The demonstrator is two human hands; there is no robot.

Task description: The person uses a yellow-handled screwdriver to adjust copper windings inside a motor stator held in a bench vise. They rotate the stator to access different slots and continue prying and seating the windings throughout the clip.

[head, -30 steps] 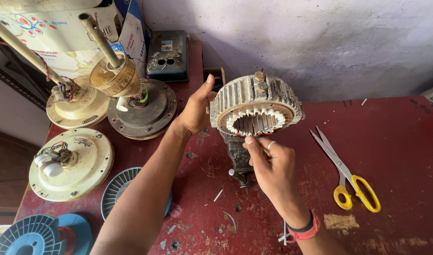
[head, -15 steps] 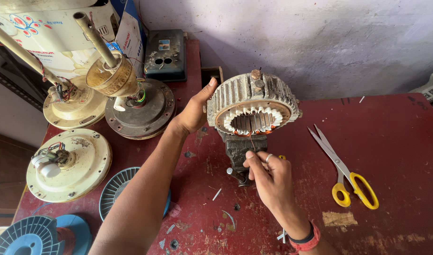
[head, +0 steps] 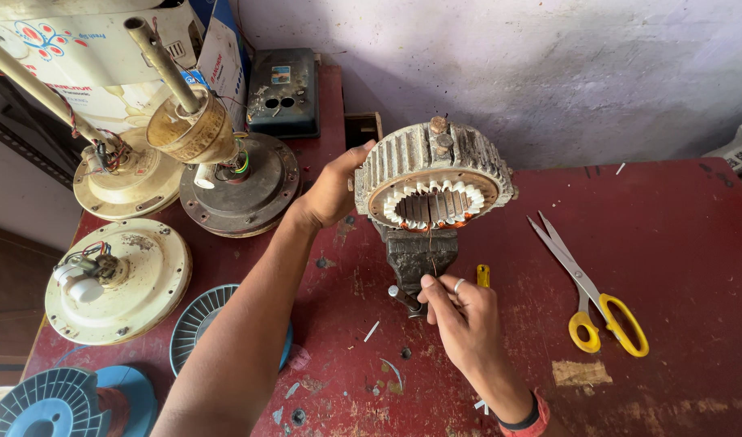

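A round ribbed metal fan stator (head: pixel 432 178) with white slot liners stands clamped in a small dark bench vise (head: pixel 419 257) on the red table (head: pixel 694 243). My left hand (head: pixel 332 190) holds the stator's left rim, thumb against the edge. Below the vise, my right hand (head: pixel 460 311) pinches a thin copper wire (head: pixel 432 252) that runs straight up into the stator's inner slots. A ring shows on one finger, and a red and black band sits on that wrist.
Yellow-handled scissors (head: pixel 591 295) lie to the right. Ceiling fan motor housings (head: pixel 229 182) and a cream cover plate (head: pixel 116 279) crowd the left side. Blue wire spools (head: pixel 59 400) sit at the lower left. A yellow tool handle (head: pixel 483 276) pokes out behind my right hand.
My right hand has dropped from the stator's opening to below the vise, drawing the thin wire down taut. My left hand stays on the rim.
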